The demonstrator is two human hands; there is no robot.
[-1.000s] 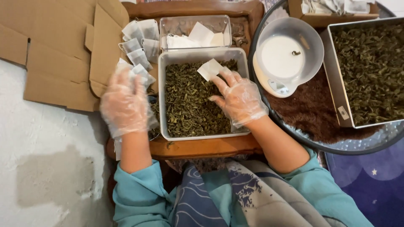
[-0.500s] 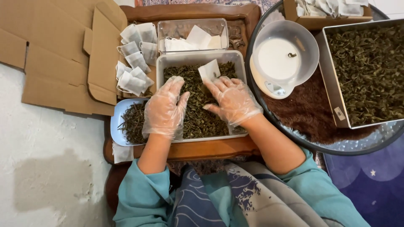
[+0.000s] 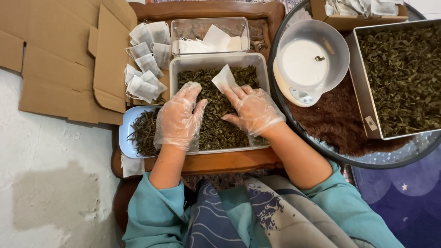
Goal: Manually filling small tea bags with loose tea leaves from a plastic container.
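Observation:
Both my hands wear thin clear plastic gloves. My right hand holds an empty white tea bag by its lower edge, above the dried green leaves in a grey plastic tub. My left hand lies flat on the leaves at the tub's left side, fingers spread and pointing away from me, holding nothing. A pile of filled white tea bags sits to the left of the tub.
A clear box of empty bags stands behind the tub. A blue dish of leaves is at the left, flattened cardboard beyond it. A white scale with a bowl and a metal tray of leaves are at the right.
My left hand moved right from the pile of filled bags to the tub of leaves and settled there. My right hand kept hold of the empty bag and shifted slightly.

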